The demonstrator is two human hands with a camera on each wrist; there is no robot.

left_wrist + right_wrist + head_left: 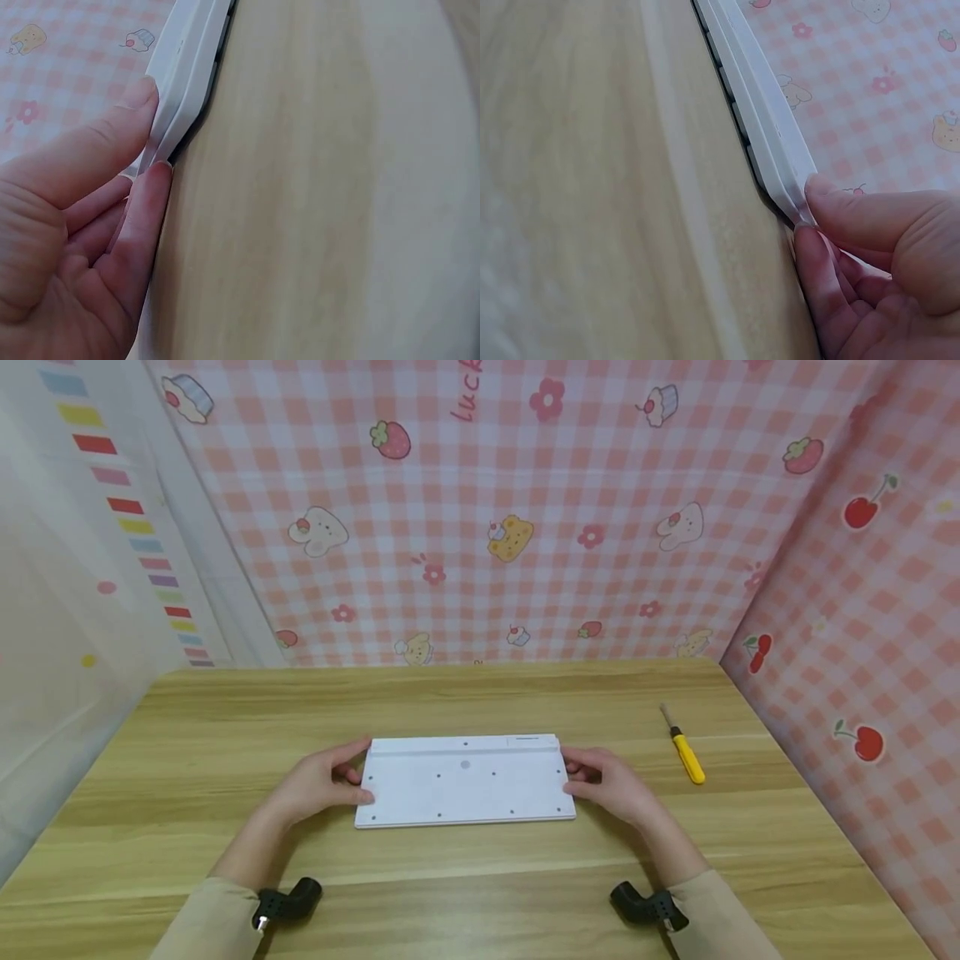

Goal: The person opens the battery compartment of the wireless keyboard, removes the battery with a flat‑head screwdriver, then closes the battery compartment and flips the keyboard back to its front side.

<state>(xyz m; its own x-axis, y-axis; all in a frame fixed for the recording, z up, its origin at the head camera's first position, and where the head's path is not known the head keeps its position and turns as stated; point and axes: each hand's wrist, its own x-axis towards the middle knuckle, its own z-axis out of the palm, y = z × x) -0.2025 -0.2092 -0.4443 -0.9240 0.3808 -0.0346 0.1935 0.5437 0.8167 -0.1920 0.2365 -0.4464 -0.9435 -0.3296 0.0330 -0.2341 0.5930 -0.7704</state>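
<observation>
A white keyboard [465, 793] lies face down near the middle of the table, its back dotted with several small screws and a round grey spot. Dark keycap edges show under its rim in the right wrist view, where the keyboard's side [761, 127] runs diagonally. My left hand [318, 785] pinches the left end, thumb on the back and fingers at the underside. At the opposite end my right hand [607, 783] pinches it the same way. In the left wrist view the keyboard's corner [180, 97] sits between thumb and fingertips. The key side is mostly hidden.
A screwdriver [687, 756] with a yellow handle lies to the right of the keyboard, its tip toward the back. The wooden table [480, 893] ends at a pink checked cloth [465, 602] behind. Black wrist cameras [288, 903] sit at both sleeves.
</observation>
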